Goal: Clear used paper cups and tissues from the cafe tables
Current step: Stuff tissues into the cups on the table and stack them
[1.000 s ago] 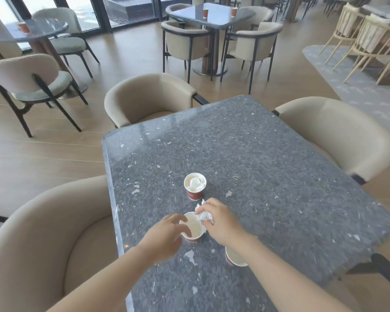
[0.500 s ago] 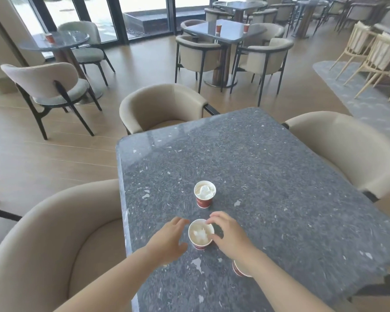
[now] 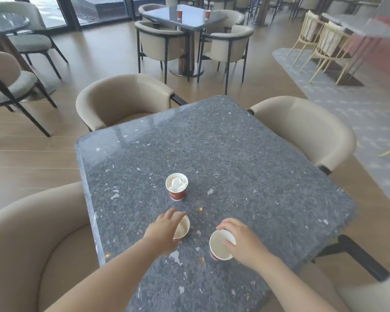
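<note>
While the left hand grips a tissue-stuffed paper cup and the right hand holds an empty paper cup tilted, the third cup stands upright beyond the left hand.

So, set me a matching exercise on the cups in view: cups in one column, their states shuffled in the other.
Cups:
1. far cup
2. middle cup
3. near cup
4. two distant cups

States:
a. tilted, in the grip of the right hand
b. standing on the back table
c. upright, untouched, tissue inside
d. left hand over its rim

Pairs: 1-c, 2-d, 3-a, 4-b.
</note>
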The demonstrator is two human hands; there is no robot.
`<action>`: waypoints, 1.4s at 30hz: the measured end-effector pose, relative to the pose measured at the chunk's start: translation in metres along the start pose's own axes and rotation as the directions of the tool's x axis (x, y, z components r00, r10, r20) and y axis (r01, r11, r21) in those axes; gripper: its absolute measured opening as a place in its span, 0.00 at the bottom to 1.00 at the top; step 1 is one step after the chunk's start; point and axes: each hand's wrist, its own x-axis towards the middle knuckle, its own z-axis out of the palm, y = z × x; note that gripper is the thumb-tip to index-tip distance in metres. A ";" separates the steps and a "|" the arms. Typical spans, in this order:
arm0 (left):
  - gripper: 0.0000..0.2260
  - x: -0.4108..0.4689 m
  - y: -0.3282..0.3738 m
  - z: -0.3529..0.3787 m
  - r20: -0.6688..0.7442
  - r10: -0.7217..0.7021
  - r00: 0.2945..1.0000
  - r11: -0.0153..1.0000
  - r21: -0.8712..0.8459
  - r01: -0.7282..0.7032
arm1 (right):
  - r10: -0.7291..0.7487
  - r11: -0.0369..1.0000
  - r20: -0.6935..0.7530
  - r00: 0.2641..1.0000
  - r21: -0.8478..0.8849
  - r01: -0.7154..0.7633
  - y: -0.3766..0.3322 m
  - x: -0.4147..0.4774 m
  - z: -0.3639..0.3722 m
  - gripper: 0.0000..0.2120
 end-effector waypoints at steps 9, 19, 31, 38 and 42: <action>0.35 -0.010 -0.002 -0.002 -0.105 0.020 0.994 0.997 -0.077 -0.028 | 0.140 0.990 -0.008 0.990 0.005 -0.140 0.003 0.006 0.019 0.18; 0.34 -0.037 -0.019 -0.065 -0.292 0.021 0.956 0.991 -0.121 -0.058 | 0.009 0.982 -0.035 0.999 0.188 -0.003 -0.049 0.046 0.048 0.17; 0.32 -0.022 0.028 -0.042 -0.211 0.183 0.960 0.973 -0.097 -0.207 | 0.058 0.987 -0.109 0.992 0.153 -0.041 -0.014 0.043 0.011 0.16; 0.33 -0.024 0.019 -0.044 -0.199 0.172 0.965 0.977 -0.095 -0.193 | 0.001 0.994 -0.063 0.998 0.112 0.007 -0.024 0.054 0.023 0.16; 0.34 -0.028 0.009 -0.047 -0.182 0.206 0.962 0.976 -0.030 -0.214 | -0.025 0.991 -0.046 0.999 0.132 0.031 -0.031 0.064 0.030 0.16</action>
